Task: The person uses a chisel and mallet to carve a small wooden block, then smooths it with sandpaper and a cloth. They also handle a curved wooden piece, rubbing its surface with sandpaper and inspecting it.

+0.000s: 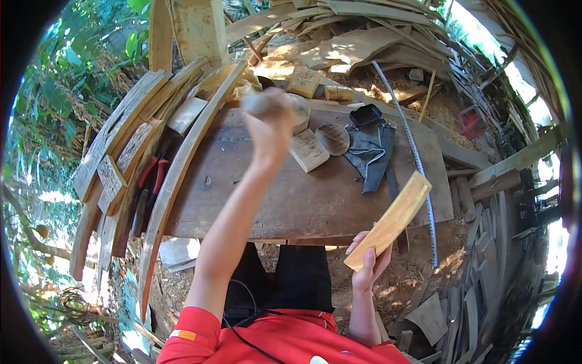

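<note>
My right hand grips a short, slightly curved wooden plank near its lower end. It holds the plank tilted, upper end to the right, just past the workbench's near edge. My left arm reaches over the brown wooden workbench. The left hand is blurred and looks closed around a greyish, rounded thing too smeared to name. Beside that hand lie a pale wood block and a round wooden disc. A dark cloth piece and a small black container are right of them.
A long curved wood strip runs along the bench's left side, beside red-handled pliers and several planks. A measuring tape crosses the right end. Wood scraps pile up behind, and a red object sits farther right.
</note>
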A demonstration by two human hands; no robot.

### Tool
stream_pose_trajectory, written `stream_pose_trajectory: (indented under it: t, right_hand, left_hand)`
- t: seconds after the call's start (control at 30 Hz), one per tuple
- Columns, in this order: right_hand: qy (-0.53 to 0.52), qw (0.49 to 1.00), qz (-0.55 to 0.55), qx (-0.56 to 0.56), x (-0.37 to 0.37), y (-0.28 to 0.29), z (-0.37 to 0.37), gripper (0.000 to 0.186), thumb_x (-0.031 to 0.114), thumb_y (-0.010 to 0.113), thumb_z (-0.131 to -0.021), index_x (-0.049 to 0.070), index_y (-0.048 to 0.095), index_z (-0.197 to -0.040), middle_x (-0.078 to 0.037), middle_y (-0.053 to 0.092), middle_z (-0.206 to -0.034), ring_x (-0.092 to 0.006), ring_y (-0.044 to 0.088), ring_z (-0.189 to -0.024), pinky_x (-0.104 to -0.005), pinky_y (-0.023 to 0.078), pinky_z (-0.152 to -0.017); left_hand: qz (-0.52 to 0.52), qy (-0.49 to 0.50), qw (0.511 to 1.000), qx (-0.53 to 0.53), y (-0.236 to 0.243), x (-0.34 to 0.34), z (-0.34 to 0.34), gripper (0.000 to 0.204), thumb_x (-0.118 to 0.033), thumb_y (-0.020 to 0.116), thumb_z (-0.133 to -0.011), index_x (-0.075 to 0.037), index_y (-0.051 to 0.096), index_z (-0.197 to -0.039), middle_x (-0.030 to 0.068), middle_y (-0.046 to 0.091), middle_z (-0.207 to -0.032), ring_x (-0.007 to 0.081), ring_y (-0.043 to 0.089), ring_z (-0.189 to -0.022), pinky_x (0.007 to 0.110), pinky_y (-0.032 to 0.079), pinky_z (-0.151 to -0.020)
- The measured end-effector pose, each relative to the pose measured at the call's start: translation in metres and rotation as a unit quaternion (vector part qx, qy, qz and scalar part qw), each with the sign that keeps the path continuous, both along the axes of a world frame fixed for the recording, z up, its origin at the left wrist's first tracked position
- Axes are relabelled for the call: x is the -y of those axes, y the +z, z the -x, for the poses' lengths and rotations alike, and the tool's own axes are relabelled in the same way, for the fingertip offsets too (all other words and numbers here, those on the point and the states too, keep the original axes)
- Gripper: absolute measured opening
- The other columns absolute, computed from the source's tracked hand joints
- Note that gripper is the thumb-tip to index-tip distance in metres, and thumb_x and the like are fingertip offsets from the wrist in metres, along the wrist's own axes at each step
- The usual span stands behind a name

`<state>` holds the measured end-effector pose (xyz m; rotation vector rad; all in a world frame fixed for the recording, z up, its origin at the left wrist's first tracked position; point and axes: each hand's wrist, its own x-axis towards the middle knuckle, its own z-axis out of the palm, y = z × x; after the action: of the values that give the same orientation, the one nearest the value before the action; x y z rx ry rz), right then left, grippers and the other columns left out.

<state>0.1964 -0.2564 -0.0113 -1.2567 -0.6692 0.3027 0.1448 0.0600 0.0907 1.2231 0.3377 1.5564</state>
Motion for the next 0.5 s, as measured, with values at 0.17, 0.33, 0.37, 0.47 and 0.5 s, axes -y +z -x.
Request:
stream_pose_trajectory:
  t: [0.17,0.33,0.37,0.47,0.5]
  right_hand:
    - [-0.07,0.992,0.088,0.059,0.003,-0.012,-0.016,0.066,0.031,0.069,-0.102,-0.007,0.043,-0.149,-0.017,0.066,-0.107,-0.0236,0.068,-0.09,-0.0357,0.056,-0.08]
    - [-0.19,0.887,0.241,0.346,-0.01,0.043,-0.052,0.056,0.015,0.088,-0.084,-0.006,0.064,-0.13,-0.015,0.067,-0.11,-0.031,0.067,-0.104,-0.0418,0.054,-0.095]
    - [-0.188,0.891,0.244,0.333,-0.015,0.048,-0.062,0.057,0.013,0.089,-0.082,-0.005,0.065,-0.13,-0.015,0.067,-0.111,-0.0313,0.068,-0.106,-0.0422,0.054,-0.096]
    - [-0.193,0.895,0.264,0.303,-0.023,0.055,-0.089,0.059,0.008,0.091,-0.077,-0.002,0.068,-0.131,-0.015,0.07,-0.115,-0.0317,0.069,-0.109,-0.0432,0.054,-0.099]
    - [-0.196,0.894,0.271,0.298,-0.024,0.054,-0.097,0.059,0.008,0.091,-0.077,-0.001,0.069,-0.131,-0.015,0.07,-0.116,-0.0317,0.069,-0.11,-0.0435,0.054,-0.1]
  left_hand:
    - [0.009,0.04,0.999,0.0,-0.009,-0.047,0.07,0.046,-0.036,0.062,-0.102,-0.013,0.042,-0.068,-0.0018,0.039,-0.058,0.0115,0.034,-0.05,0.032,0.025,-0.05]
    - [-0.372,0.067,0.866,-0.328,-0.042,-0.041,0.124,0.06,-0.061,0.072,-0.092,-0.008,0.049,-0.075,0.0048,0.042,-0.064,0.0215,0.043,-0.057,0.036,0.033,-0.057]
    - [-0.388,0.037,0.851,-0.352,-0.05,-0.043,0.131,0.06,-0.061,0.074,-0.09,-0.007,0.051,-0.076,0.0062,0.044,-0.066,0.0237,0.045,-0.06,0.037,0.034,-0.059]
    - [-0.423,-0.028,0.809,-0.408,-0.063,-0.03,0.141,0.052,-0.051,0.078,-0.083,-0.006,0.053,-0.079,0.0097,0.048,-0.073,0.029,0.05,-0.069,0.041,0.039,-0.066]
    - [-0.433,-0.044,0.794,-0.425,-0.064,-0.023,0.143,0.048,-0.047,0.079,-0.082,-0.006,0.054,-0.08,0.0107,0.049,-0.075,0.0306,0.052,-0.072,0.042,0.04,-0.067]
